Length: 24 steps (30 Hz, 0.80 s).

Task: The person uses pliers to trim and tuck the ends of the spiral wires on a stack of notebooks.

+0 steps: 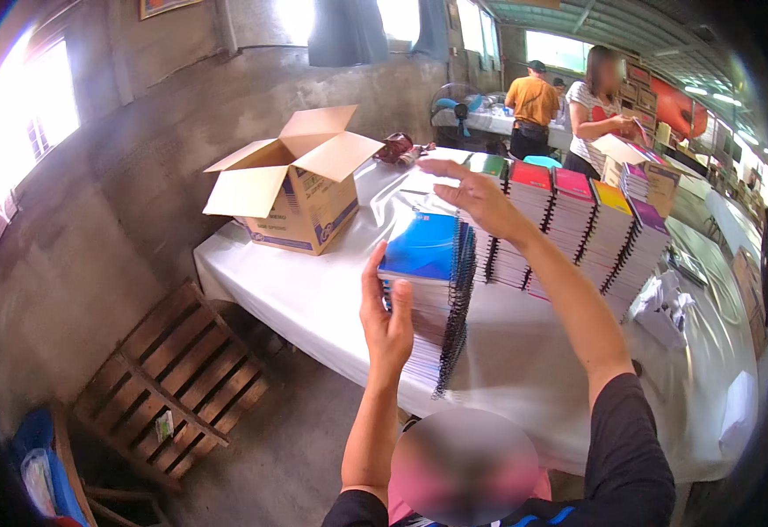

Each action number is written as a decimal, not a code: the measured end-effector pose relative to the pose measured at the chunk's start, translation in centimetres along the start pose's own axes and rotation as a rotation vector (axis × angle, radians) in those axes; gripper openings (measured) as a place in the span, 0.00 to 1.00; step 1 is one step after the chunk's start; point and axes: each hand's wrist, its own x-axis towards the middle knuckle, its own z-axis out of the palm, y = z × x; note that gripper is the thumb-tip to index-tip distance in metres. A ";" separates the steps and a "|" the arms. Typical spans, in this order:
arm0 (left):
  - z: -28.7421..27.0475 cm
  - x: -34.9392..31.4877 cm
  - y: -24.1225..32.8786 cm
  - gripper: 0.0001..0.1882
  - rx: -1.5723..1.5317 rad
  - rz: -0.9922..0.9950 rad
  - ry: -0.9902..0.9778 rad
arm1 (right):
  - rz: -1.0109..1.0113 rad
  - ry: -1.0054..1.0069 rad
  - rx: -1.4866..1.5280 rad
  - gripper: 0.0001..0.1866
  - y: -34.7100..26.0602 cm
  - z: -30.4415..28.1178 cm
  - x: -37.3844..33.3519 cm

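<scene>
In front of me stands a tall stack of blue spiral notebooks [419,248], its black wire bindings facing right. My left hand [386,316] rests against the left side of the stack near the top, fingers extended and thumb apart. Over the far right part of the stack, my right hand [480,198] is raised with its fingers stretched out and nothing in it. Just beyond it are more spiral notebook stacks, with a green cover [487,165], a red cover [530,175], a magenta cover [574,184], a yellow cover [613,198] and a purple cover [650,216].
An open cardboard box [300,211] stands at the table's far left on the white tablecloth [524,351]. A wooden slatted chair [173,378] is left of the table. Behind the stacks, a person in a striped shirt [590,110] handles something; another in orange [529,97] stands farther back near a fan [459,110].
</scene>
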 end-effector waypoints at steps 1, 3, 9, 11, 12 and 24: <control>0.2 0.1 -0.2 0.25 -0.015 -0.028 0.037 | 0.041 0.039 -0.095 0.26 1.7 0.4 -0.6; -0.1 2.2 0.3 0.20 0.054 0.060 0.028 | 0.145 0.011 0.229 0.24 2.2 1.3 -1.3; 1.7 0.9 0.2 0.22 0.102 0.075 0.118 | 0.235 0.438 0.575 0.22 2.7 4.8 -4.0; 1.9 1.1 0.3 0.24 0.147 0.076 0.154 | 0.200 0.548 0.554 0.21 2.3 5.5 -3.8; 2.0 1.1 0.3 0.24 0.167 0.072 0.172 | 0.248 0.564 0.557 0.21 2.4 5.6 -3.6; 2.9 1.0 -0.4 0.30 0.293 0.073 0.283 | 0.248 0.620 0.508 0.18 3.1 6.4 -3.9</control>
